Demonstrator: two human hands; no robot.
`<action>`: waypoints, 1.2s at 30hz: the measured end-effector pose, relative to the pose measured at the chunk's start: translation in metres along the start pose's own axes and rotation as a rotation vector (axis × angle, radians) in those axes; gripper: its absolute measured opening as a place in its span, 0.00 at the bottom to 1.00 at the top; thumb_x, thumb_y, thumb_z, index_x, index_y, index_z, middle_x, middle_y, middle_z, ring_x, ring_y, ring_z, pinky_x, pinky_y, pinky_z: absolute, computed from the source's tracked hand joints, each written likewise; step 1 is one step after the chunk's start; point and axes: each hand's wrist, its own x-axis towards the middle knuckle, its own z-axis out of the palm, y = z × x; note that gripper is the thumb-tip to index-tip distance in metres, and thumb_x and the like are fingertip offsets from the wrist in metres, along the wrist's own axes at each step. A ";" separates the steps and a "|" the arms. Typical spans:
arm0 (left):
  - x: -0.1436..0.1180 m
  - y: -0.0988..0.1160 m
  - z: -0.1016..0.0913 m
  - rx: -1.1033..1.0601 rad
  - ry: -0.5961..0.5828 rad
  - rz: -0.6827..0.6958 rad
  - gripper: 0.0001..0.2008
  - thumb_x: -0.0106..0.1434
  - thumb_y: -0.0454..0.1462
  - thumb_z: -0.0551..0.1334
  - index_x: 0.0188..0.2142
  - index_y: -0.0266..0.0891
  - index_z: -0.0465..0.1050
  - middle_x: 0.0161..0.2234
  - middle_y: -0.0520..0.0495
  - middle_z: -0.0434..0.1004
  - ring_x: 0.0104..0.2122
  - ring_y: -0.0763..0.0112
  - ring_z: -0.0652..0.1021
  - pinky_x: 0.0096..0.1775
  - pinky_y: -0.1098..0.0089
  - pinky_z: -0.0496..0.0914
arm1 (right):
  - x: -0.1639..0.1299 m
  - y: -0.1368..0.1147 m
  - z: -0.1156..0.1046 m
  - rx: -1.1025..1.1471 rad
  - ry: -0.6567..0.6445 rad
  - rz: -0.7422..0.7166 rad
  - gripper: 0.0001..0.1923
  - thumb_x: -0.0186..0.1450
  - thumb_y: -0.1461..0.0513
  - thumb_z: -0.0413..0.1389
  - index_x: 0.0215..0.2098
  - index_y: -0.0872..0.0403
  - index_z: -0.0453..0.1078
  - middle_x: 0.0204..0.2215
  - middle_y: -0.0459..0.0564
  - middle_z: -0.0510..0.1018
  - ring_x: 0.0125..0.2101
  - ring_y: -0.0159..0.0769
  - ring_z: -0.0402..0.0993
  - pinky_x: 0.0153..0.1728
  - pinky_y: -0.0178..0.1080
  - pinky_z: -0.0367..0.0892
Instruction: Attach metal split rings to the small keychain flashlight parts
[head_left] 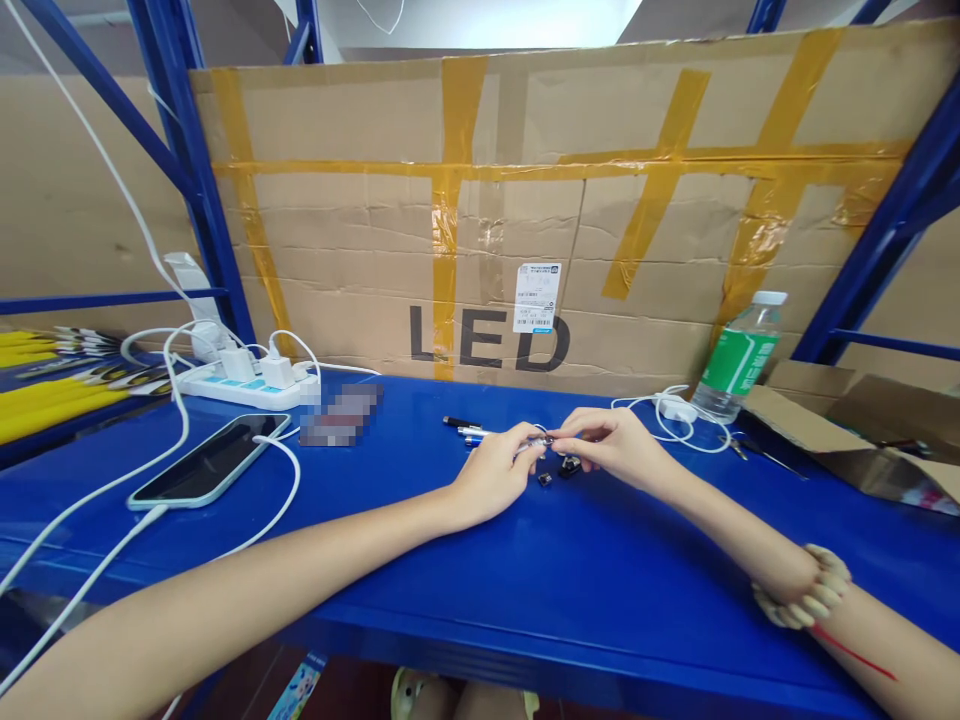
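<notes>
Blue shelf under my forearms; both my left hand and right hand pinch one small pen at mid-shelf. Two dark bits lie just beneath. I'd keep my grip low and steady.

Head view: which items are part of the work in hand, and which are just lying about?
In hand or in use:
- left hand and right hand, pinching one small silvery part
- small black pieces
- pens

Lying about:
- phone on charge
- power strip
- water bottle
- white cable
- cardboard box
</notes>
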 end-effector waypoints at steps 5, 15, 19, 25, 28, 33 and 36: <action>-0.001 -0.001 0.000 0.009 -0.005 -0.005 0.11 0.64 0.38 0.48 0.39 0.41 0.67 0.28 0.53 0.73 0.27 0.73 0.72 0.30 0.74 0.63 | 0.000 -0.001 -0.002 -0.003 -0.045 0.023 0.18 0.52 0.50 0.58 0.25 0.57 0.73 0.25 0.49 0.74 0.15 0.24 0.65 0.16 0.31 0.62; 0.002 -0.006 0.001 -0.027 -0.013 0.004 0.11 0.63 0.38 0.49 0.39 0.40 0.67 0.28 0.53 0.73 0.26 0.74 0.72 0.29 0.75 0.63 | -0.001 0.003 -0.001 -0.112 -0.048 0.002 0.16 0.55 0.52 0.56 0.28 0.58 0.73 0.28 0.50 0.74 0.15 0.25 0.66 0.17 0.31 0.63; 0.002 -0.006 0.001 -0.025 -0.013 0.000 0.10 0.63 0.38 0.49 0.38 0.40 0.67 0.27 0.53 0.73 0.26 0.73 0.73 0.30 0.74 0.63 | -0.002 0.000 0.000 -0.089 -0.049 0.017 0.16 0.55 0.52 0.56 0.27 0.58 0.72 0.29 0.51 0.74 0.14 0.24 0.66 0.16 0.31 0.62; 0.002 -0.006 0.001 -0.001 -0.005 0.009 0.11 0.63 0.38 0.50 0.41 0.40 0.68 0.26 0.52 0.72 0.28 0.73 0.72 0.30 0.74 0.63 | -0.002 -0.001 0.002 -0.060 -0.064 0.047 0.16 0.54 0.51 0.56 0.27 0.58 0.72 0.30 0.51 0.74 0.14 0.24 0.66 0.15 0.31 0.61; 0.002 -0.005 0.001 0.011 -0.008 -0.004 0.12 0.63 0.38 0.50 0.42 0.40 0.68 0.26 0.53 0.72 0.27 0.73 0.72 0.30 0.74 0.62 | -0.002 0.001 0.002 -0.060 -0.066 0.045 0.16 0.55 0.52 0.56 0.27 0.58 0.72 0.29 0.50 0.74 0.14 0.24 0.66 0.15 0.30 0.61; 0.003 -0.006 0.001 -0.001 -0.014 0.005 0.12 0.63 0.38 0.50 0.42 0.40 0.68 0.25 0.53 0.72 0.26 0.73 0.71 0.29 0.74 0.62 | -0.003 0.002 0.001 -0.048 -0.076 0.046 0.15 0.55 0.53 0.57 0.27 0.58 0.71 0.29 0.50 0.74 0.14 0.24 0.66 0.15 0.31 0.62; 0.003 -0.006 0.001 -0.003 -0.015 0.005 0.12 0.63 0.38 0.50 0.42 0.40 0.68 0.24 0.53 0.71 0.25 0.73 0.71 0.29 0.74 0.61 | -0.003 0.001 0.001 -0.042 -0.078 0.055 0.15 0.54 0.53 0.57 0.27 0.59 0.72 0.29 0.50 0.74 0.14 0.24 0.66 0.15 0.30 0.61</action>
